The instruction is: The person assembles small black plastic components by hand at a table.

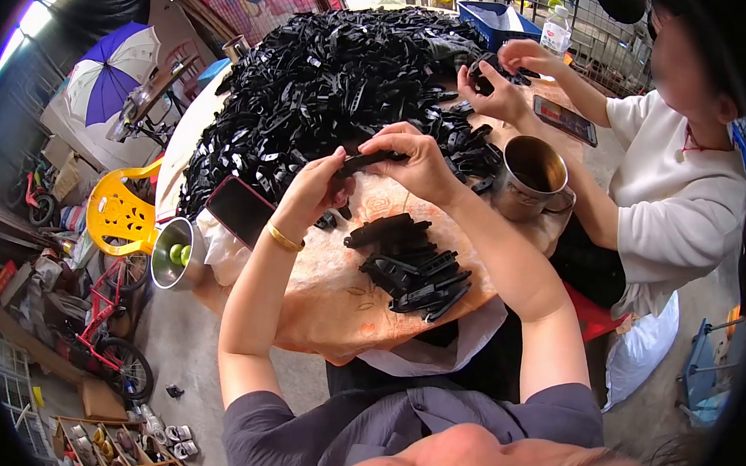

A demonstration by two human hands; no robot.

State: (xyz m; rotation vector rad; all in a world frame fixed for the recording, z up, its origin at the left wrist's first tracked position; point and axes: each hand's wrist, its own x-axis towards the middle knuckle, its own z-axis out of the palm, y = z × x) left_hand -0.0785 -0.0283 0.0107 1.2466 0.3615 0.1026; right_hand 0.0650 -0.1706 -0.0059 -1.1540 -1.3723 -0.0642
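Note:
My left hand and my right hand are closed on one slim black plastic piece, held between them over the table. The fingertips hide much of it. Beyond them rises a large heap of similar black plastic parts. Closer to me, below my hands, lies a smaller stack of black parts on the orange patterned tablecloth. At the right, a co-worker's hands hold another dark piece.
Left of my forearm lie a phone and, at the table's edge, a metal bowl with green fruit. A metal mug stands right of my right hand. Farther back are another phone, a blue basket and a bottle.

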